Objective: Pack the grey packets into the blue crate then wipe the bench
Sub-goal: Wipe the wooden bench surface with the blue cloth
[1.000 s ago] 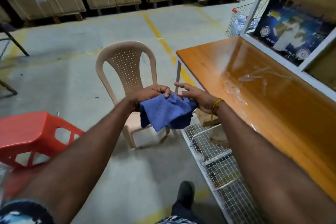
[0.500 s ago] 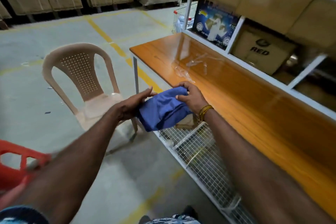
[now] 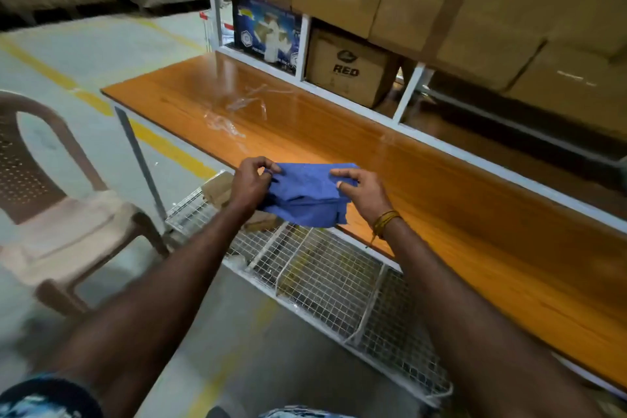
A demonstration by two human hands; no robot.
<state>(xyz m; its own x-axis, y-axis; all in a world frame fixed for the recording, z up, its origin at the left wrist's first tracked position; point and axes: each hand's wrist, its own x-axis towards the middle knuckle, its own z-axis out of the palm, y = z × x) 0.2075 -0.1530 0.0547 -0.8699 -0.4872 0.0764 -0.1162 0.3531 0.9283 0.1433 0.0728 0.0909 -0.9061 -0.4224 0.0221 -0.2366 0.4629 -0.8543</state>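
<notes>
**Blue cloth held over the tabletop's near edge**

Blue cloth (image 3: 307, 195) stretched between both hands, above the near edge of the orange tabletop (image 3: 441, 200). Left hand (image 3: 252, 181) fingers curled, pinching one end; right hand (image 3: 361, 188) gripping the other. Clear plastic scraps (image 3: 234, 112) lying toward the far left corner.
</notes>
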